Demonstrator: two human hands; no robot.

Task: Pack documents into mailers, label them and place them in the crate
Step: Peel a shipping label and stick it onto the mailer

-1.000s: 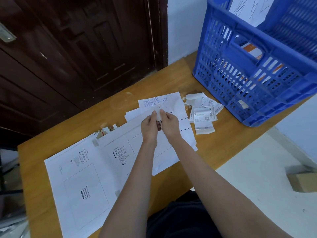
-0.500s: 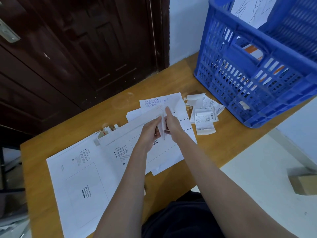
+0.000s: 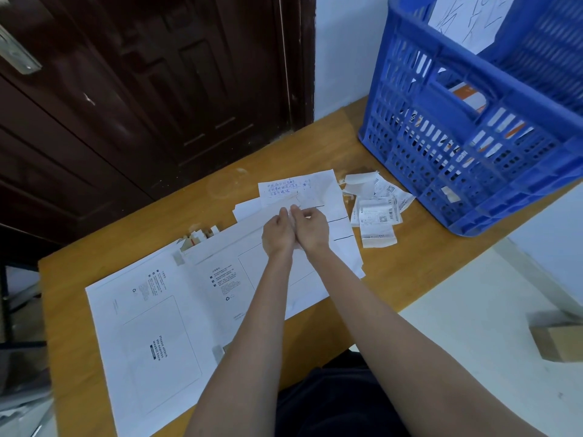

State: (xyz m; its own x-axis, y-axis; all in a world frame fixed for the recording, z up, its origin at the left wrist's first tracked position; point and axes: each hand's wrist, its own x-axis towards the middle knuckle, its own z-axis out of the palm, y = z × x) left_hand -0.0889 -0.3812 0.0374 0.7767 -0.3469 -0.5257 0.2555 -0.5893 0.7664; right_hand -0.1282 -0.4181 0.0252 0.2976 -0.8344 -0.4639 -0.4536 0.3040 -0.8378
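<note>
Right now both hands meet over the far end of the upper mailer (image 3: 239,272), approx centre of view. Left hand (image 3: 277,233) and right hand (image 3: 310,228) are touching side by side, fingers curled narrow; what they pinch is too small to tell, maybe a thin white strip, can't confirm. A 2nd mailer (image 3: 148,335) lies flat at 7 o'clock, print side up w/ a "please attach waybill here" box, partly under the upper one. Loose sheets w/ blue handwriting (image 3: 284,187) sit at 12 o'clock, just beyond the fingertips, partly under the mailer. Pile of printed labels (image 3: 378,212) w/ barcodes at 2 o'clock, near the right hand but apart from it. Blue crate (image 3: 473,127) stands at 1–2 o'clock on the far right corner of the wooden table (image 3: 315,152), w/ white and orange packets visible through its slots and a white sheet leaning inside. Dark wooden door (image 3: 157,89) fills 10–11 o'clock behind the table.
</note>
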